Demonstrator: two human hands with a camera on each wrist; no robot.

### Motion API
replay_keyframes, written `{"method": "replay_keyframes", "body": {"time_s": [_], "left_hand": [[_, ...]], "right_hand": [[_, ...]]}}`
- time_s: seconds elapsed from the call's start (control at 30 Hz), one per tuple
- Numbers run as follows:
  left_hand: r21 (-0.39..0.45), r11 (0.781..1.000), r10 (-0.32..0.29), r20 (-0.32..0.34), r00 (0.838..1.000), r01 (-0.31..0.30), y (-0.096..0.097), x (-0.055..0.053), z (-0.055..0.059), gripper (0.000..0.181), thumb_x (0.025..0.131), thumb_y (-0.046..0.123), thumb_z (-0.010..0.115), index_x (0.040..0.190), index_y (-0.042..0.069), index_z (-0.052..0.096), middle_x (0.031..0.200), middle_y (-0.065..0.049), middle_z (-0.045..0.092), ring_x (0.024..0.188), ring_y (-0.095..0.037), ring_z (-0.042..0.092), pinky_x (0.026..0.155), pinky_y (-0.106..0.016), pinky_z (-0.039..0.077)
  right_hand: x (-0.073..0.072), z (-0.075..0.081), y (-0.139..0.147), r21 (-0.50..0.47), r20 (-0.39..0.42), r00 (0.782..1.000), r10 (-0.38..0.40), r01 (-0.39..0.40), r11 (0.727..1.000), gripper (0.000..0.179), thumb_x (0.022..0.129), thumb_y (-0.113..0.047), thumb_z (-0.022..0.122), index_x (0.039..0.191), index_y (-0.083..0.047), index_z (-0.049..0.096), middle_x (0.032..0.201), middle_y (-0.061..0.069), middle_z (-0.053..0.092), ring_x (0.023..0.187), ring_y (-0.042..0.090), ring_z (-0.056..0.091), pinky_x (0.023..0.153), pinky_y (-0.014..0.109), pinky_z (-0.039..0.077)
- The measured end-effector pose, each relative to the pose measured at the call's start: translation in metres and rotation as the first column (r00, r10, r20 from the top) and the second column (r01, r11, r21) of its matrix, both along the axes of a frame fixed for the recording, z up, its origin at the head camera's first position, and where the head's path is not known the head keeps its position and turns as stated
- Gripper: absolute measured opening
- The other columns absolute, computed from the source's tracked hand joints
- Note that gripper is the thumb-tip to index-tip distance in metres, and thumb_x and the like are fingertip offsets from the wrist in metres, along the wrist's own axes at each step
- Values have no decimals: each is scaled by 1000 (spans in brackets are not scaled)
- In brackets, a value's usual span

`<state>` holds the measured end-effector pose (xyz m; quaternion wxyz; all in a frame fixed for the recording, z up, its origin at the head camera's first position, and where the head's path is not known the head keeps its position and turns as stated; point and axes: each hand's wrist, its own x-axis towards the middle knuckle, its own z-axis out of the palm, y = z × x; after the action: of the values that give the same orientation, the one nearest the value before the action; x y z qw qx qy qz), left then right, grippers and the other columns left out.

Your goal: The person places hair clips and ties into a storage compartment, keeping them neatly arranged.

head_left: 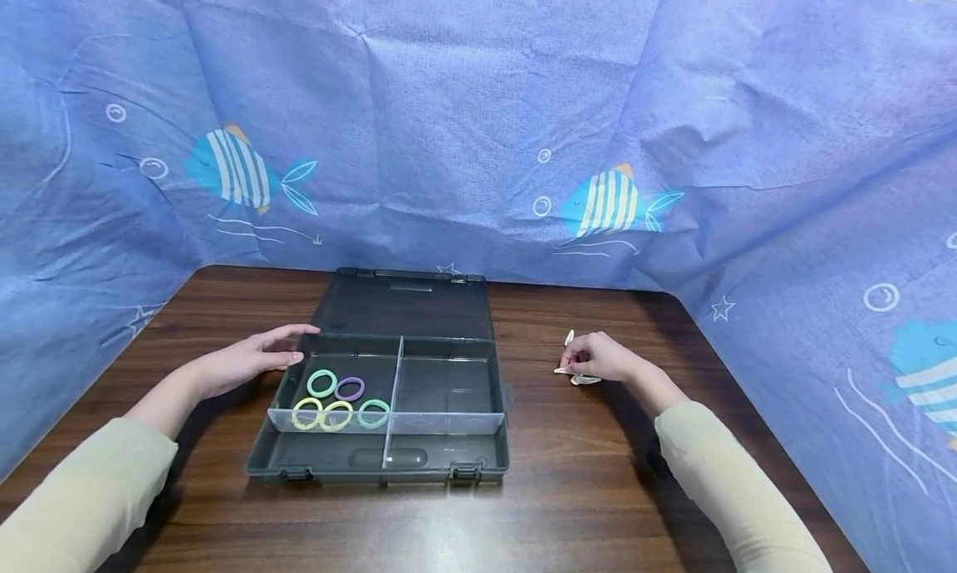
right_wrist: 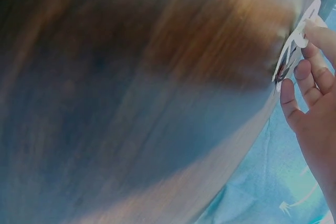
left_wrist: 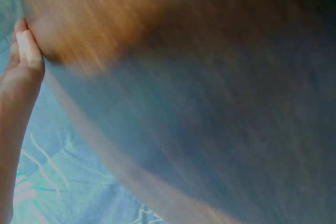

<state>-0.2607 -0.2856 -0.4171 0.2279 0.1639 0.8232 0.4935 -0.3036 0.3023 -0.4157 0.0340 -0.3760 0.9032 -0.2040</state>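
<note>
A dark translucent divided box (head_left: 503, 465) stands on the table with its lid (head_left: 404, 307) laid back. Several ring-shaped hair ties, among them a purple one (head_left: 350, 380) and a yellow one (head_left: 336, 428), lie in its back left compartment. My left hand (head_left: 272, 349) rests against the box's left side, fingers fairly straight. Off to the right of the box, my right hand (head_left: 598, 357) pinches a white snap hair clip (right_wrist: 312, 11) between thumb and fingers. More white hair clips (head_left: 586, 380) lie beneath and beside this hand, partly hidden by it.
The brown wooden table (head_left: 568, 506) is bordered by a blue fish-print cloth (head_left: 463, 141) at the back and sides. Clear dividers (head_left: 447, 423) split the box into several compartments. One pale clip (head_left: 569, 337) lies just behind the right hand.
</note>
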Motion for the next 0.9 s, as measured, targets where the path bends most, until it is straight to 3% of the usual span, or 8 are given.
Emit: {"method": "replay_keyframes", "body": {"time_s": [0.43, 0.9], "left_hand": [[-3, 1000, 5, 1, 1000, -5, 1, 1, 1, 51, 100, 31, 46, 147, 21, 29, 154, -19, 12, 140, -43, 11, 104, -68, 15], [-7, 1000, 5, 2, 1000, -5, 0, 2, 1, 51, 100, 32, 46, 147, 21, 28, 155, -19, 11, 139, -43, 10, 103, -69, 14]], "right_hand": [[5, 15, -13, -61, 103, 991, -82, 89, 994, 13, 84, -8, 66, 80, -20, 66, 75, -11, 60, 66, 5, 51, 61, 23, 43], [15, 37, -40, -158, 129, 990, -62, 83, 984, 12, 85, -6, 64, 82, -17, 64, 74, -7, 59, 70, 12, 54, 60, 26, 45]]}}
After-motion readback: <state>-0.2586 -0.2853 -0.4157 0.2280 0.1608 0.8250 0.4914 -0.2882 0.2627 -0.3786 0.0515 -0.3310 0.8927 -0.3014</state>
